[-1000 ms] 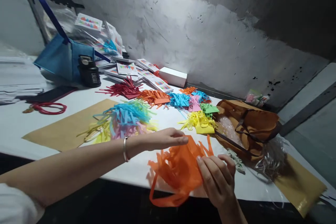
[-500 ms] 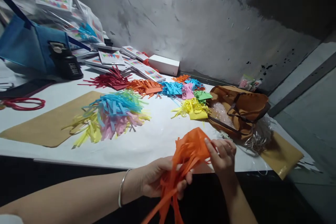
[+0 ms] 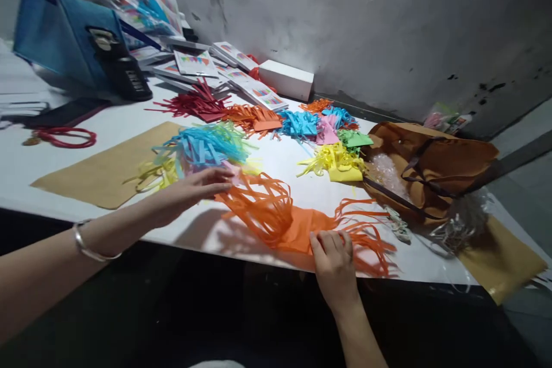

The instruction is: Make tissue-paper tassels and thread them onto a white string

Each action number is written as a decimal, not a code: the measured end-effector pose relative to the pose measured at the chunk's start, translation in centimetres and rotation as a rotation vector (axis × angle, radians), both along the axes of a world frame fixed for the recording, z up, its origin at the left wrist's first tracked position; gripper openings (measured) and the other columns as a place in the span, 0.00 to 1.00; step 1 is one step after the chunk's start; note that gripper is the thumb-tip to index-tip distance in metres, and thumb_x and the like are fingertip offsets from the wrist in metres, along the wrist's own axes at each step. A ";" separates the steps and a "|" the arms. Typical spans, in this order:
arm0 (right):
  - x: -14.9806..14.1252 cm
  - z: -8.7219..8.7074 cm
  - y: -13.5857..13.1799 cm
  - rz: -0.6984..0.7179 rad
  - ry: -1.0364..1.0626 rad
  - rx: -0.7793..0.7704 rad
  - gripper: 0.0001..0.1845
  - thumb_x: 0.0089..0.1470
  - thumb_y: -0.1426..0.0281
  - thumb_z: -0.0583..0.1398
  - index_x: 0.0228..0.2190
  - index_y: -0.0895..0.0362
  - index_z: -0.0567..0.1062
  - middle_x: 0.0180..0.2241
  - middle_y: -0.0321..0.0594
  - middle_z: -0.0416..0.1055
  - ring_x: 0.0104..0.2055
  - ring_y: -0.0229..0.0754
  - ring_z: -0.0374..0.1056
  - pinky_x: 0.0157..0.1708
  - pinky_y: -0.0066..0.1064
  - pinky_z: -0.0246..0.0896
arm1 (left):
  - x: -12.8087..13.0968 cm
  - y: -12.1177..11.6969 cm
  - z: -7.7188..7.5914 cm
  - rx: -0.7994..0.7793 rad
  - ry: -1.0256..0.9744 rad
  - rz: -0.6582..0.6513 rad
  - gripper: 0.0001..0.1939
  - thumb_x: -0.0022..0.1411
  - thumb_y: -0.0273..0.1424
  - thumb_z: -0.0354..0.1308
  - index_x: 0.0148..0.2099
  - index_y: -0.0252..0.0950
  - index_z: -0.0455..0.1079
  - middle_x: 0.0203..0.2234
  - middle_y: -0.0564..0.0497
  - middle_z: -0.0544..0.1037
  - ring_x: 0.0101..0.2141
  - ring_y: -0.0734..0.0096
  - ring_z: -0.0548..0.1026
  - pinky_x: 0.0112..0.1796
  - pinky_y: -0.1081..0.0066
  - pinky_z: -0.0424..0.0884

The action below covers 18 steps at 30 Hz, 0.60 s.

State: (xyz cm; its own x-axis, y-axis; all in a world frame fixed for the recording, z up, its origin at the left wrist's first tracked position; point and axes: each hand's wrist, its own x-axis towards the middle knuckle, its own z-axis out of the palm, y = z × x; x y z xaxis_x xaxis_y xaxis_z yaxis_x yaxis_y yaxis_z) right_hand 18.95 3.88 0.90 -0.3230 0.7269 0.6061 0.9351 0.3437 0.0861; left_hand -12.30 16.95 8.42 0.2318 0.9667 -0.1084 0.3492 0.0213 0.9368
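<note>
An orange tissue-paper tassel point(image 3: 304, 223) lies spread at the table's front edge, its uncut middle flat and its cut strips fanning out to both sides. My right hand point(image 3: 334, 259) has its fingers closed on the near edge of the uncut middle. Over the left-hand strips reaches my left hand point(image 3: 196, 192), fingers stretched out; whether it touches the strips I cannot tell. Just behind that hand is a pile of blue, green, pink and yellow tassels point(image 3: 207, 146), partly hidden by it. A yellow tassel point(image 3: 345, 169) sits beyond my right hand.
Folded tassels in dark red point(image 3: 200, 100), orange point(image 3: 259, 119) and blue point(image 3: 301, 125) line the back. A brown bag point(image 3: 448, 161) stands right, a blue bag point(image 3: 81, 40) with a black bottle point(image 3: 127, 75) left. A brown envelope point(image 3: 107, 167) lies under the pile. A white box point(image 3: 287, 79) is near the wall.
The orange tassel, bunched in both hands before, is now laid out on the table. My left hand has let go and moved left and up; my right hand has come down with the middle.
</note>
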 end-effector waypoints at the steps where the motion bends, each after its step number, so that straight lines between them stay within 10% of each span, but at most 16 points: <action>1: -0.4 -0.6 0.3 0.001 0.026 -0.043 0.17 0.60 0.81 0.53 0.45 0.59 0.77 0.37 0.45 0.74 0.42 0.47 0.68 0.53 0.48 0.57 | -0.3 -0.5 -0.1 0.210 0.106 0.064 0.23 0.51 0.45 0.66 0.48 0.42 0.72 0.47 0.47 0.78 0.47 0.51 0.74 0.45 0.60 0.75; 4: -0.7 -1.4 0.6 0.011 0.071 -0.112 0.18 0.58 0.82 0.52 0.46 0.60 0.76 0.37 0.46 0.73 0.42 0.47 0.67 0.51 0.47 0.59 | 1.9 -3.3 -0.9 0.720 0.275 -0.109 0.19 0.60 0.40 0.62 0.52 0.44 0.70 0.50 0.46 0.76 0.53 0.54 0.71 0.54 0.58 0.69; 7: -0.3 -1.2 0.1 0.051 0.098 -0.172 0.19 0.60 0.81 0.52 0.49 0.61 0.75 0.38 0.47 0.73 0.43 0.48 0.66 0.51 0.48 0.60 | 6.6 -5.7 -2.8 0.862 0.319 -0.568 0.15 0.66 0.32 0.59 0.54 0.41 0.69 0.50 0.43 0.76 0.50 0.58 0.73 0.52 0.61 0.69; 11: 0.4 -0.7 -1.0 0.095 0.188 -0.221 0.14 0.65 0.73 0.54 0.50 0.60 0.74 0.41 0.47 0.74 0.45 0.47 0.68 0.53 0.48 0.58 | 10.8 -5.4 -5.3 0.876 0.425 -0.719 0.08 0.67 0.29 0.57 0.48 0.36 0.72 0.43 0.42 0.78 0.42 0.59 0.74 0.44 0.63 0.70; 18: -0.6 0.2 -1.6 0.028 0.270 -0.156 0.18 0.64 0.60 0.58 0.49 0.59 0.74 0.43 0.47 0.77 0.48 0.50 0.72 0.60 0.54 0.52 | 10.6 -4.0 -6.0 0.786 0.355 -0.736 0.09 0.71 0.26 0.51 0.43 0.35 0.73 0.40 0.44 0.79 0.40 0.64 0.73 0.40 0.68 0.68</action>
